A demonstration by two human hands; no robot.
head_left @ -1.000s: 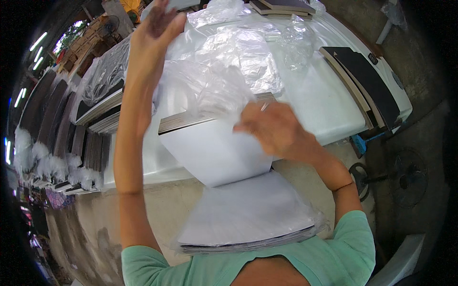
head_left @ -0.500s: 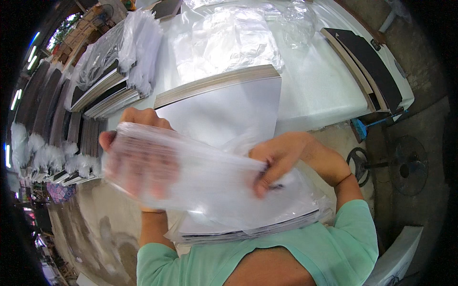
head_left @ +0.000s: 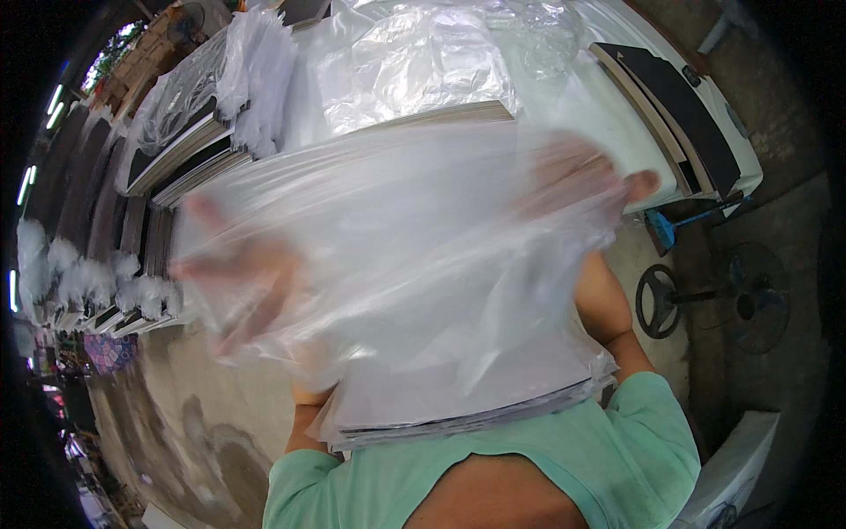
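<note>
A clear plastic bag (head_left: 414, 220) is stretched wide between my two hands, blurred by motion. My left hand (head_left: 251, 273) shows through the film at its left end, fingers spread apart. At the right end, my right hand (head_left: 577, 172) presses against the film, smeared, with one digit standing apart from the rest. Below the bag, close against my body, lies a stack of bagged flat boards (head_left: 458, 388) with a pale top. Behind it, the bag covers most of another board stack (head_left: 458, 113), whose layered far edge shows.
Loose clear bags (head_left: 423, 75) lie on the film-covered table (head_left: 564, 106). Dark boards (head_left: 674, 115) rest at its right edge. Bag-draped boards (head_left: 198, 145) stand at left, beside rows of upright boards (head_left: 75, 203). A fan (head_left: 749, 304) and a black handwheel (head_left: 656, 300) are at right.
My right hand has moved up and away from my left hand, spreading the gathered bag broad. The left hand's fingers have spread. The bag now hides most of the rear stack.
</note>
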